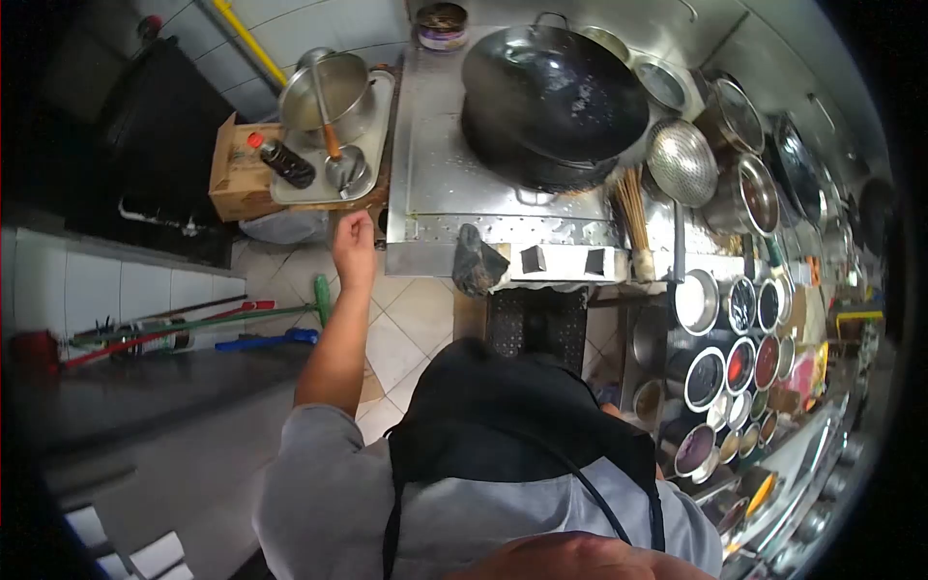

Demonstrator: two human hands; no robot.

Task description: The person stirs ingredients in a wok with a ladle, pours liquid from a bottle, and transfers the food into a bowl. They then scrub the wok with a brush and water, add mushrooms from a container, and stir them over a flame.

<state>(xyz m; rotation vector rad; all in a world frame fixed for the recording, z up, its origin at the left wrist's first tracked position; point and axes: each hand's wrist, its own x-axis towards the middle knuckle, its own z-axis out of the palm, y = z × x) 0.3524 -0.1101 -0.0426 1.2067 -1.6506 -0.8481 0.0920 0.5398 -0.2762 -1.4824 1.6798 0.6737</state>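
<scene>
My left hand is held out past the front edge of a pale tray. Its fingers are curled in and nothing shows between them. Lying on the tray near it is a ladle with a wooden handle section. Beside the ladle are a dark bottle with a red cap and a metal pot. Of my right hand only a sliver of skin appears beside the black apron; the fingers are hidden. A large black wok rests on the stove to the right.
A bamboo brush and a perforated skimmer stand right of the wok. A dark crumpled cloth hangs on the steel stove front. Several seasoning containers line the right side. Long-handled tools lean at left.
</scene>
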